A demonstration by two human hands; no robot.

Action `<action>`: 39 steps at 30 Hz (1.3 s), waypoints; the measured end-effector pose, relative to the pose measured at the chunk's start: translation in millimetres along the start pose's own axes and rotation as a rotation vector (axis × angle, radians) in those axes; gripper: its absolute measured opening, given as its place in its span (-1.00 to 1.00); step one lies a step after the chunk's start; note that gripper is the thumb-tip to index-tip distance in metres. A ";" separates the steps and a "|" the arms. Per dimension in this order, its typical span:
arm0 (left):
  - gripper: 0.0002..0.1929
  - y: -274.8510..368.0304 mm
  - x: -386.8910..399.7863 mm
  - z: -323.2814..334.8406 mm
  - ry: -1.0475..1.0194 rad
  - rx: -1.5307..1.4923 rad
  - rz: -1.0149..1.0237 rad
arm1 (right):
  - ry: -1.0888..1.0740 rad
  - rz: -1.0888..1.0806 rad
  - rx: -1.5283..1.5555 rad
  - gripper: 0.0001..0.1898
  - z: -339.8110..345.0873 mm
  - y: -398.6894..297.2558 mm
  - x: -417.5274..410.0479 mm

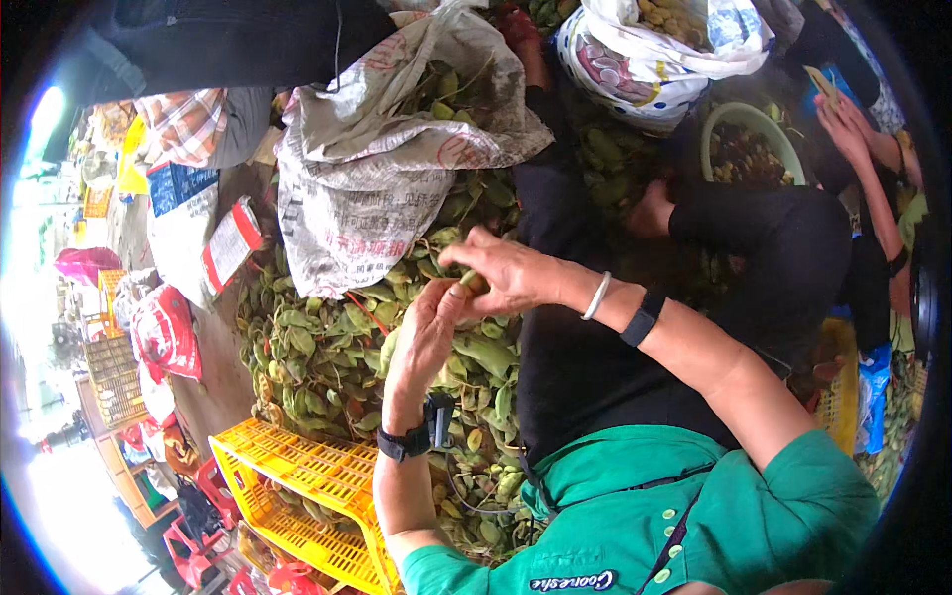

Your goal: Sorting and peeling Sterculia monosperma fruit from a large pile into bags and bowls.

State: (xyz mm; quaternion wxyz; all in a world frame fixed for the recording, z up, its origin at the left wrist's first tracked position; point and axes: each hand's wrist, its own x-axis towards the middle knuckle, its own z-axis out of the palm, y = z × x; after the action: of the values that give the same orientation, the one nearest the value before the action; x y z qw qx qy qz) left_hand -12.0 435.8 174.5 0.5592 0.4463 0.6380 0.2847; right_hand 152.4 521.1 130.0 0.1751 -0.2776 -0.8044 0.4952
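A small green pod sits between my two hands, mostly covered by fingers. My left hand pinches its lower end with the thumb on top. From the other side my right hand closes on the same pod, its index finger stretched out above it. Under both hands spreads a deep heap of green and yellowish pods, partly mixed with stems. A printed white woven sack lies just beyond my hands, its mouth gaping with more green pods inside.
A yellow plastic crate lies on its side by my left elbow. Ahead right stand a white bag of brownish pieces and a pale green basin of dark pieces. Another person's hands hold something flat at right. Red chairs stand far left.
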 end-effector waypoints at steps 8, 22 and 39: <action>-0.65 38.9 29.4 0.2 -0.057 0.311 0.046 | 0.018 -0.058 0.103 -0.63 -15.3 -0.5 12.1; -0.66 2.0 60.4 -22.3 0.367 0.688 0.761 | 0.585 -0.074 -0.607 -0.97 -132.0 -39.2 0.5; -0.51 22.1 53.5 -2.2 0.446 -0.940 0.144 | 0.168 -0.054 0.481 -0.60 -74.4 -38.6 -21.5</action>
State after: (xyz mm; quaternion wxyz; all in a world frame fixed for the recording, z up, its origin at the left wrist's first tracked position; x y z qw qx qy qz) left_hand -7.4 493.3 169.5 0.5286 0.1184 0.5126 0.6661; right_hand 200.0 546.1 197.7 0.3154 -0.2468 -0.6532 0.6426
